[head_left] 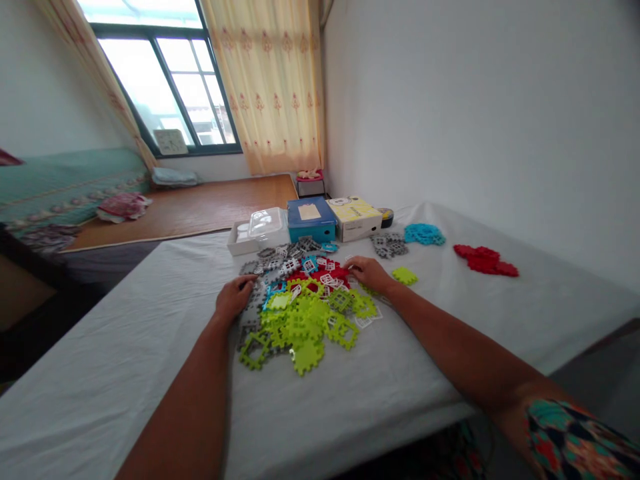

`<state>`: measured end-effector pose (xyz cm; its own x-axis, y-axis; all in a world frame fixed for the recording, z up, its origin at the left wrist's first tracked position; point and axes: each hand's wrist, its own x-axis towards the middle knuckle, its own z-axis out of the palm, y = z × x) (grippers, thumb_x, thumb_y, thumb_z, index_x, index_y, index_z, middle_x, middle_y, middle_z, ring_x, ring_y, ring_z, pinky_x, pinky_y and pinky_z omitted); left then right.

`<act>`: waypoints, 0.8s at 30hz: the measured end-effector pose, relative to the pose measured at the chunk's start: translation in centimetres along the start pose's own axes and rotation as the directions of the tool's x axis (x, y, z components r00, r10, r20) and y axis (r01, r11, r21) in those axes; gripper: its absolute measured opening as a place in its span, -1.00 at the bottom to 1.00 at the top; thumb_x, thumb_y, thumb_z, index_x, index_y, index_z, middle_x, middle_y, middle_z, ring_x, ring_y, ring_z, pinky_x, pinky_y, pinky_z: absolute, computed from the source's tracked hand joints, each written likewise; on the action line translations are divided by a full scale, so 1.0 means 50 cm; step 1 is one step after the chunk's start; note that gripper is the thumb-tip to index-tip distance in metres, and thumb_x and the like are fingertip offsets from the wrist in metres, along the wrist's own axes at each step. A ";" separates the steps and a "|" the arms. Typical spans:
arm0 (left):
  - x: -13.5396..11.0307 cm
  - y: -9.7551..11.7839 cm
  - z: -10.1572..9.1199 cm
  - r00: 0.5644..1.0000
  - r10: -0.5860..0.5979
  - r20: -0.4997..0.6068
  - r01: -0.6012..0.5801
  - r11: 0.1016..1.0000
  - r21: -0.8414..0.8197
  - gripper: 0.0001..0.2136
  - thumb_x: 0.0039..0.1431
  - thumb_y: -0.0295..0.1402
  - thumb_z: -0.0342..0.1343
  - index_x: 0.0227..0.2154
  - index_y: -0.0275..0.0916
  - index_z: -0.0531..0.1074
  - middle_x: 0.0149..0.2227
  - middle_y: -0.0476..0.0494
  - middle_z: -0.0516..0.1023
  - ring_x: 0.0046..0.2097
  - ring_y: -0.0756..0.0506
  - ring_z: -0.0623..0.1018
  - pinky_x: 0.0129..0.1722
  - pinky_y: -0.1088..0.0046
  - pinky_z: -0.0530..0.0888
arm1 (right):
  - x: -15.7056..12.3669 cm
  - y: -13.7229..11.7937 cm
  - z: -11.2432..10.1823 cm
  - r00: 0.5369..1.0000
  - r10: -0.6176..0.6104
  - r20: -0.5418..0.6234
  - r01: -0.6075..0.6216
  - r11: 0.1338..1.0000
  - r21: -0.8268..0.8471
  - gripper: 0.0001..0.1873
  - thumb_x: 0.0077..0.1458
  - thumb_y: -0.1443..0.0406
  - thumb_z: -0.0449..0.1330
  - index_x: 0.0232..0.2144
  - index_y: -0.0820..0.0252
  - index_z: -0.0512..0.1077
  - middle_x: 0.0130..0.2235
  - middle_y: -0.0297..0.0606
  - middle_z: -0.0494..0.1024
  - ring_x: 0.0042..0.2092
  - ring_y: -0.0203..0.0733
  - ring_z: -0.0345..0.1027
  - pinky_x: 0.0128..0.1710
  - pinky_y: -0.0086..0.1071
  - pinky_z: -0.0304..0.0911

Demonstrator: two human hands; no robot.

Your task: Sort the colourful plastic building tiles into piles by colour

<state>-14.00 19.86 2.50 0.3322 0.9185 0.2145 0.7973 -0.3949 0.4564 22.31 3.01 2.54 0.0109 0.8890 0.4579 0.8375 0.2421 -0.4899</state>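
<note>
A mixed heap of plastic interlocking building tiles lies on the table between my hands. Lime-green tiles [305, 320] cover its near side, grey tiles [253, 313] its left and far sides. Red tiles [340, 272] and small white window frames [330, 280] lie in the middle, with a few blue tiles [310, 265]. My left hand [234, 299] rests at the heap's left edge, its fingers curled by the grey tiles; what they hold, if anything, is hidden. At the right edge my right hand [370, 273] has its fingertips closed on the edge of a red tile.
Separate piles of grey tiles [389, 245], blue tiles [425, 233] and red tiles [485, 260] lie to the right, with a single green tile [405, 275] nearer. Behind stand a clear plastic container [269, 225], a blue box [311, 220], a yellow box [353, 217] and a roll of tape [387, 217].
</note>
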 end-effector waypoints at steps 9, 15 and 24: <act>0.004 -0.005 0.000 1.000 -0.021 -0.005 0.021 0.999 0.032 -0.65 0.17 -0.24 -0.03 -0.05 -0.08 0.53 -0.05 -0.05 0.59 -0.05 -0.14 0.56 -0.12 0.43 0.45 | 0.007 -0.020 0.021 0.977 0.209 -0.048 -0.195 0.959 0.208 -0.78 0.09 0.26 0.12 -0.31 0.22 0.53 -0.36 -0.27 0.59 -0.36 -0.24 0.40 -0.29 -0.40 0.26; 0.008 -0.009 0.001 1.000 -0.017 0.007 0.017 0.999 0.035 -0.64 0.18 -0.23 -0.05 -0.04 -0.10 0.52 -0.03 -0.07 0.58 -0.02 -0.13 0.54 -0.10 0.43 0.44 | 0.014 -0.007 0.024 0.936 0.352 -0.020 -0.293 0.810 0.508 -0.77 -0.10 0.23 0.25 -0.35 0.23 0.51 -0.37 -0.25 0.60 -0.34 -0.21 0.44 -0.30 -0.37 0.32; 0.014 -0.006 -0.007 0.999 -0.031 0.038 0.028 0.996 0.080 -0.62 0.20 -0.20 -0.07 -0.01 -0.09 0.50 -0.04 -0.12 0.58 -0.04 -0.19 0.55 -0.13 0.36 0.45 | -0.054 0.081 -0.136 0.820 0.503 -0.272 -0.285 0.772 0.568 -0.68 -0.22 0.28 0.27 -0.30 0.19 0.50 -0.38 -0.30 0.58 -0.35 -0.24 0.43 -0.30 -0.35 0.37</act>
<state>-14.22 20.62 2.82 0.3261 0.9304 0.1673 0.8442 -0.3663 0.3914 29.37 -1.05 4.35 0.5789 0.7453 0.3309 0.3329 0.1544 -0.9302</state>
